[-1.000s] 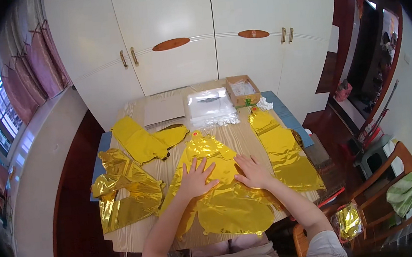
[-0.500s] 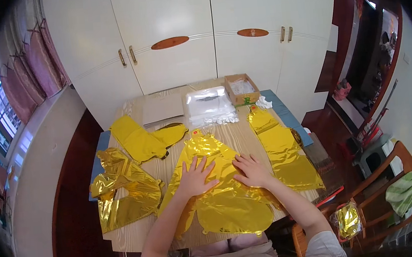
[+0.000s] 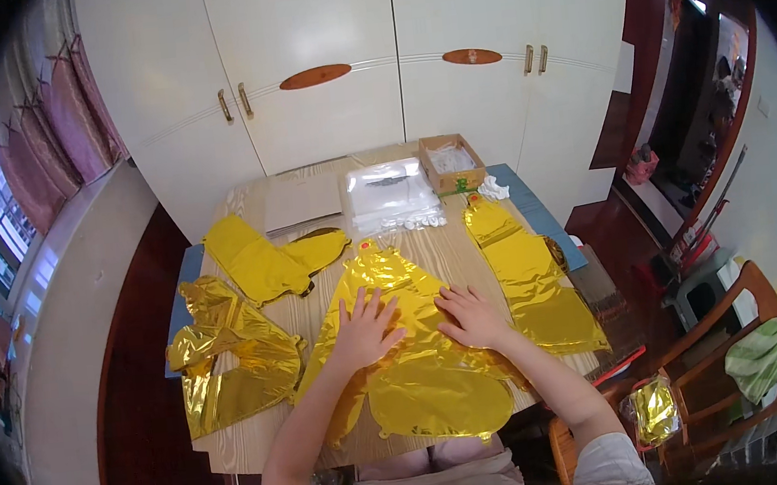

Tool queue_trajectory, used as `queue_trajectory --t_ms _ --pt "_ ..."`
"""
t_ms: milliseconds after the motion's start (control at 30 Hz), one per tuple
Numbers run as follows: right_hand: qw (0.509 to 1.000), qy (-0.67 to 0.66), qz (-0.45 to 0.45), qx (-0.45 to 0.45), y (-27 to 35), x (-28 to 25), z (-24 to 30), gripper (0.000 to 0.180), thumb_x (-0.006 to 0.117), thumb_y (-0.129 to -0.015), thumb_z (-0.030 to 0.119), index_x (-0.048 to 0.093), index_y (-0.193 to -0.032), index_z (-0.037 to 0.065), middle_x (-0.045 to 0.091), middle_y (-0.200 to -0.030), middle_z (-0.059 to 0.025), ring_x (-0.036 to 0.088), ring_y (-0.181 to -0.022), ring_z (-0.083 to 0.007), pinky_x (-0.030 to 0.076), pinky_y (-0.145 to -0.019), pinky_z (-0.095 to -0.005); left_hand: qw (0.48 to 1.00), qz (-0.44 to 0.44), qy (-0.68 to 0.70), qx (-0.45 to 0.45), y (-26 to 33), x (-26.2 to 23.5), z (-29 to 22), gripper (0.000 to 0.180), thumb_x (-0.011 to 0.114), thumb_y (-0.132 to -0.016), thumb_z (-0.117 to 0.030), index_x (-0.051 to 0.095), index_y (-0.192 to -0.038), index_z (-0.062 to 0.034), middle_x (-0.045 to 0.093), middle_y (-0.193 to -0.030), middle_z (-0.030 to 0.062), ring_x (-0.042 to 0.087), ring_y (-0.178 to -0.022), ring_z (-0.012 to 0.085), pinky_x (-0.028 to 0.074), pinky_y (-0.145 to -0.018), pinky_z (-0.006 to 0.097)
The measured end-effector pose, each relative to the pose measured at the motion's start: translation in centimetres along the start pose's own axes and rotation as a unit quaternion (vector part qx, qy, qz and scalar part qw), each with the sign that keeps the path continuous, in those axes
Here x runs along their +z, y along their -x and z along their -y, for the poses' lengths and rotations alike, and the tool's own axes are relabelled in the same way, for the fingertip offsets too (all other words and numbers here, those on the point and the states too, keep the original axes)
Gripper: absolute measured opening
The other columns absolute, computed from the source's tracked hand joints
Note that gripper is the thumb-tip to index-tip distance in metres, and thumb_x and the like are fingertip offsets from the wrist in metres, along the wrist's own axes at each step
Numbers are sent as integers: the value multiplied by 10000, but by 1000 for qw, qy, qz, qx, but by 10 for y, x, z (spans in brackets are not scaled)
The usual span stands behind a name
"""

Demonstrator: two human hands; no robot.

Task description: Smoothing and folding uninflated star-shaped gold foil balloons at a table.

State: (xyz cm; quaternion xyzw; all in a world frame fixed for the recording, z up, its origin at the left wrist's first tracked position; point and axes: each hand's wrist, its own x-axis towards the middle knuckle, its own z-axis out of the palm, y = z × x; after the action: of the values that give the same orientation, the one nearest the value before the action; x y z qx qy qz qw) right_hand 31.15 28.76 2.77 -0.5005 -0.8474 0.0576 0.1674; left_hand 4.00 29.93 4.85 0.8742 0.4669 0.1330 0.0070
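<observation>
Pressing both palms flat on the gold foil balloon in the lower middle of the frame, I am smoothing it against the wooden table; that is my reading of the step in hand. My left hand lies on the balloon's upper left part with its fingers spread wide, gripping nothing. My right hand rests just beside it toward the right, fingers fanned a little less and also flat, nothing held. The two hands are near each other but apart, with a crinkled ridge of foil between them. The balloon's narrow top points up the frame toward the clear plastic bag, and its rounded lower lobe hangs close to the table's near edge

To the left of centre lie a crumpled gold foil piece and, above it, a flat yellow foil piece. Right of centre a long gold foil strip runs down the table. A small cardboard box sits at the upper middle, in front of the white cupboard doors

I judge the next move calls for sliding both palms outward from the middle, lightly, so the thin foil flattens without creasing or tearing
</observation>
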Motion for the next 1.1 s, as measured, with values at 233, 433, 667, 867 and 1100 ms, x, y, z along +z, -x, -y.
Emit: queue_trajectory --t_ms 233,433,667,867,1100 --pt "1000 -14 3 9 3 -4 2 577 518 -929 442 470 -1369 72 409 -1470 -179 347 -1386 -337 227 -1141 -525 844 -141 440 271 46 -194 -99 283 669 -857 -177 600 -1116 -85 619 -1111 142 564 -1016 319 445 -910 430" --pt "995 -61 -70 -23 1 -14 3 544 567 -917 384 487 -1341 53 408 -1463 -187 342 -1382 -343 216 -1148 -519 673 -206 596 388 115 -260 -118 159 507 -935 -230 612 -990 -123 643 -1023 82 586 -915 254 448 -819 398" --pt "987 -72 64 -126 70 -84 43 646 694 -807 458 519 -1314 97 492 -1378 -137 457 -1258 -309 348 -1023 -456 629 -249 603 423 153 -229 -95 332 318 -1022 -317 614 -942 -191 649 -996 -24 579 -873 177 405 -773 351" --pt "978 2 127 -167 129 -87 51 843 770 -641 588 520 -1324 162 500 -1345 -79 464 -1228 -270 354 -982 -418 599 -272 609 444 153 -216 -92 412 235 -1060 -315 585 -869 -212 633 -945 -49 554 -810 138 383 -736 319" --pt "979 47 95 -176 148 -79 48 664 761 -706 444 555 -1271 165 521 -1324 -68 491 -1209 -260 356 -1005 -427 578 -229 695 360 127 -236 -122 399 231 -1059 -261 552 -839 -172 574 -871 12 491 -720 133 377 -712 296"
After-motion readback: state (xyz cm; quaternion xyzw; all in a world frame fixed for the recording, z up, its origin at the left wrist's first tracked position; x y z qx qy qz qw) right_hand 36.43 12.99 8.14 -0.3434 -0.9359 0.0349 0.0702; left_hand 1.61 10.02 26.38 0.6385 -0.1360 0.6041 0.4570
